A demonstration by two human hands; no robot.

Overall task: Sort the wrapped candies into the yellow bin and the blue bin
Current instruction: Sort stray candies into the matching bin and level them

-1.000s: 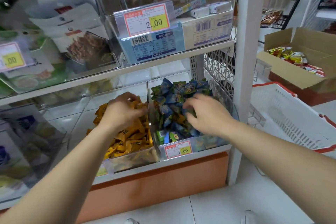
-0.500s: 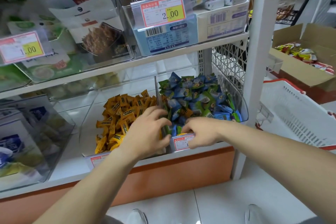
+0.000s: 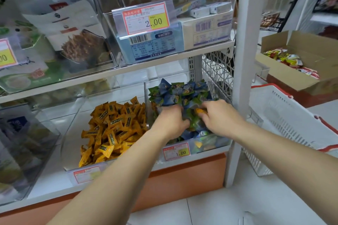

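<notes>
Both your hands are inside the clear plastic bin of blue and green wrapped candies [image 3: 214, 143], on the lower shelf. Your left hand [image 3: 171, 124] is at that bin's front left, its fingers curled down into the blue and green pile [image 3: 179, 93]; whether they grip anything is hidden. Your right hand [image 3: 219, 118] is at the bin's front right, its fingers pinching a small yellow wrapped candy [image 3: 198, 111] just above the pile. Touching the bin's left wall stands the clear plastic bin of yellow wrapped candies [image 3: 73, 129]. A red and yellow price tag [image 3: 176, 153] hangs on the blue bin's front.
</notes>
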